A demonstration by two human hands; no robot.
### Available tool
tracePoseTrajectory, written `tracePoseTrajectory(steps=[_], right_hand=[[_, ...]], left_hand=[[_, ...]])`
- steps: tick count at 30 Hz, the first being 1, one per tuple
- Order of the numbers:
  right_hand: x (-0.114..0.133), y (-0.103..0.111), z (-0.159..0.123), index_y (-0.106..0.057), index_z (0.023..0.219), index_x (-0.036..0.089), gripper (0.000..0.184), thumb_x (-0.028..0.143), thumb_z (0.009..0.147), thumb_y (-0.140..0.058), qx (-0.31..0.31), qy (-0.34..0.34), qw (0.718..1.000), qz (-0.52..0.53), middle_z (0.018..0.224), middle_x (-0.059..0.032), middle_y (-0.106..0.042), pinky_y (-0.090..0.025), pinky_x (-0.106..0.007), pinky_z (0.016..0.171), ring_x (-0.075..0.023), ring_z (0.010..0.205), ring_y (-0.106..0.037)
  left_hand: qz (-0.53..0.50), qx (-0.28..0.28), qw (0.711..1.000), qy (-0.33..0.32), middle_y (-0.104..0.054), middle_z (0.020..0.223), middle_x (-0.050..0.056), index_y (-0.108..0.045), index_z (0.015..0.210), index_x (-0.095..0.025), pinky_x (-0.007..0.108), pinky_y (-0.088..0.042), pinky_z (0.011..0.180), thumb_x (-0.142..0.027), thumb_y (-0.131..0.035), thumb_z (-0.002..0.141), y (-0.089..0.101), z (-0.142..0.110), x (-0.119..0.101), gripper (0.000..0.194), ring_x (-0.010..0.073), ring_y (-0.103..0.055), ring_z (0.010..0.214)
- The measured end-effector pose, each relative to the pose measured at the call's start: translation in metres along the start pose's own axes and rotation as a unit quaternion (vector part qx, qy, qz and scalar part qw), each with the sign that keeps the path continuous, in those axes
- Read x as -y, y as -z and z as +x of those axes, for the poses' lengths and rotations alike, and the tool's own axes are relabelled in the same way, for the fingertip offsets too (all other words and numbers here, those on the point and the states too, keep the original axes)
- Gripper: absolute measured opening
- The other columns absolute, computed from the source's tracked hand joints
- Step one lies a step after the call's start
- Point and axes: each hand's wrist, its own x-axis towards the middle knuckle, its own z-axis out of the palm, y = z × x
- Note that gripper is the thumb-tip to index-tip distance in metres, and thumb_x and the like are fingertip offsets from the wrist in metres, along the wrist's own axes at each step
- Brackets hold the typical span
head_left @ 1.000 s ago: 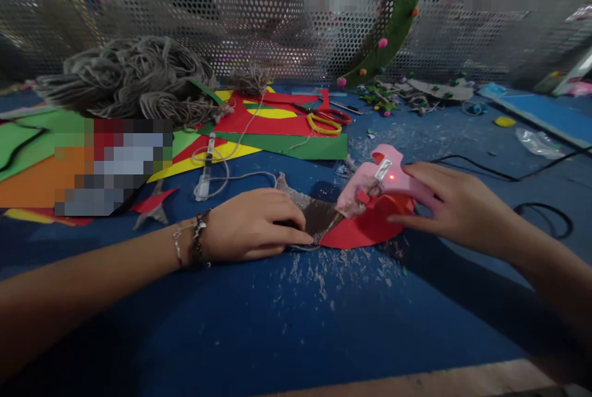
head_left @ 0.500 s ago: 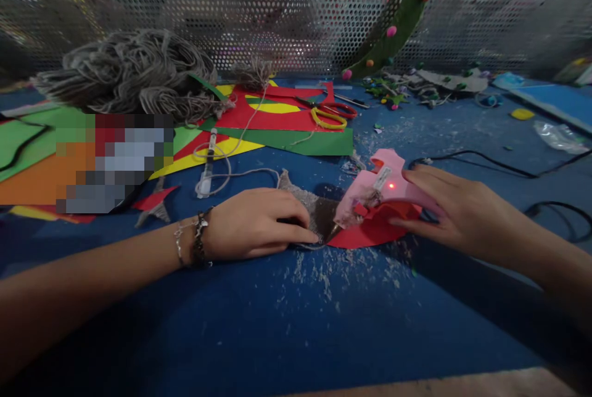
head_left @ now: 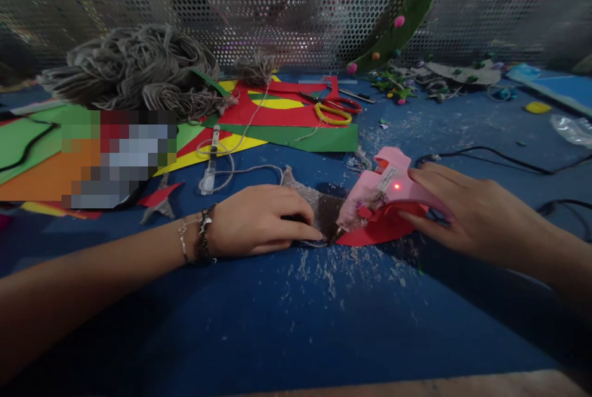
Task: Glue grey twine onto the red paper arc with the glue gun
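Observation:
My right hand (head_left: 467, 209) is wrapped round the handle of a pink glue gun (head_left: 370, 193), whose small red light glows. Its metal nozzle points down at the edge of a red piece (head_left: 370, 237) that is partly wound with grey yarn. My left hand (head_left: 261, 218) rests on the yarn-covered part (head_left: 308, 193), its fingertips closed on the yarn close to the nozzle. From the piece's upper tip a grey yarn strand (head_left: 254, 169) runs back across the table. The underside of the piece is hidden.
A large heap of grey yarn (head_left: 139, 70) lies at the back left, beside coloured sheets (head_left: 287, 138). Yellow-and-red scissors (head_left: 333, 113) lie on them. A marker (head_left: 211, 163) stands nearer. The glue gun's black cord (head_left: 490, 150) trails right. A perforated metal screen (head_left: 259, 2) borders the back.
The view has shifted slightly. Both hands keep their hold, and the glue gun's nozzle stays near the edge of the piece, with hardly any movement.

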Motion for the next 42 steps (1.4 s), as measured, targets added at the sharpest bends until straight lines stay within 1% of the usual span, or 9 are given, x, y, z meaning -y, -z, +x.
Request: tracePoseTrajectory(steps=[2,4,8,10,15,20,25,33,42], right_hand=[[0.001,0.001,0.001,-0.060,0.100,0.006,0.047,0.042,0.091,-0.031,-0.004,0.009,1.000,-0.001,0.087,-0.0180,-0.067,-0.049,-0.031,0.044,-0.0224,0.062,-0.064],[0.001,0.001,0.002,-0.059,0.099,0.005,0.046,0.041,0.091,-0.031,-0.011,0.014,1.000,-0.007,0.086,-0.0186,-0.067,-0.049,-0.030,0.043,-0.0223,0.063,-0.065],[0.001,0.002,0.003,-0.058,0.099,0.002,0.047,0.040,0.091,-0.032,-0.017,0.014,1.000,-0.011,0.086,-0.0202,-0.066,-0.049,-0.029,0.044,-0.0229,0.066,-0.066],[0.000,0.002,0.002,-0.059,0.099,0.004,0.047,0.041,0.091,-0.032,-0.018,0.010,1.000,-0.003,0.085,-0.0195,-0.066,-0.049,-0.030,0.044,-0.0230,0.065,-0.065],[-0.001,0.001,0.001,-0.059,0.102,0.010,0.042,0.042,0.089,-0.034,-0.011,-0.014,1.000,0.007,0.087,-0.0161,-0.066,-0.049,-0.033,0.047,-0.0244,0.066,-0.064],[-0.001,0.002,0.002,-0.058,0.101,0.012,0.043,0.043,0.091,-0.030,-0.009,-0.017,1.000,0.004,0.085,-0.0142,-0.067,-0.049,-0.030,0.043,-0.0224,0.066,-0.065],[-0.001,0.002,0.001,-0.058,0.101,0.008,0.043,0.042,0.090,-0.034,-0.007,-0.009,1.000,0.004,0.088,-0.0175,-0.066,-0.049,-0.031,0.045,-0.0240,0.070,-0.065],[-0.001,0.003,0.002,-0.056,0.102,0.006,0.044,0.041,0.092,-0.031,-0.010,-0.003,1.000,-0.014,0.088,-0.0182,-0.066,-0.048,-0.030,0.044,-0.0231,0.069,-0.065],[-0.002,0.005,0.006,-0.056,0.095,0.007,0.049,0.042,0.094,-0.023,-0.012,0.011,0.999,-0.044,0.077,-0.0138,-0.063,-0.049,-0.028,0.046,-0.0200,0.062,-0.063]], left_hand=[[-0.003,0.005,1.000,0.002,-0.066,0.098,0.007,-0.060,0.109,-0.021,0.031,-0.045,0.084,-0.024,-0.025,0.098,0.000,0.000,0.000,0.036,0.0168,-0.058,0.088],[-0.003,0.004,1.000,-0.003,-0.065,0.098,0.008,-0.059,0.108,-0.020,0.030,-0.045,0.083,-0.022,-0.027,0.098,-0.001,0.000,0.001,0.035,0.0168,-0.058,0.087],[-0.001,-0.034,0.999,-0.020,-0.065,0.094,0.008,-0.060,0.107,-0.021,0.029,-0.045,0.079,-0.024,-0.026,0.098,-0.006,-0.002,0.004,0.035,0.0173,-0.057,0.084],[-0.002,-0.039,0.999,-0.019,-0.064,0.092,0.007,-0.060,0.108,-0.022,0.030,-0.044,0.079,-0.026,-0.024,0.097,-0.009,-0.002,0.005,0.037,0.0177,-0.056,0.084],[-0.001,-0.016,1.000,-0.004,-0.065,0.093,0.007,-0.060,0.107,-0.022,0.029,-0.044,0.079,-0.026,-0.024,0.097,-0.009,-0.002,0.005,0.038,0.0176,-0.056,0.085],[0.004,-0.038,0.999,-0.026,-0.065,0.095,0.009,-0.061,0.105,-0.018,0.029,-0.044,0.075,-0.024,-0.024,0.098,-0.004,0.001,0.002,0.038,0.0176,-0.057,0.084],[0.004,0.013,1.000,-0.002,-0.066,0.098,0.009,-0.060,0.108,-0.019,0.030,-0.045,0.079,-0.023,-0.026,0.098,0.001,0.002,0.000,0.036,0.0177,-0.057,0.088],[-0.006,0.010,1.000,-0.004,-0.065,0.099,0.010,-0.061,0.108,-0.018,0.030,-0.046,0.078,-0.022,-0.027,0.097,0.002,0.001,0.000,0.035,0.0179,-0.058,0.088],[0.002,-0.011,1.000,-0.020,-0.066,0.097,0.011,-0.060,0.105,-0.016,0.028,-0.047,0.075,-0.022,-0.026,0.098,0.002,0.003,0.000,0.035,0.0176,-0.060,0.084]])
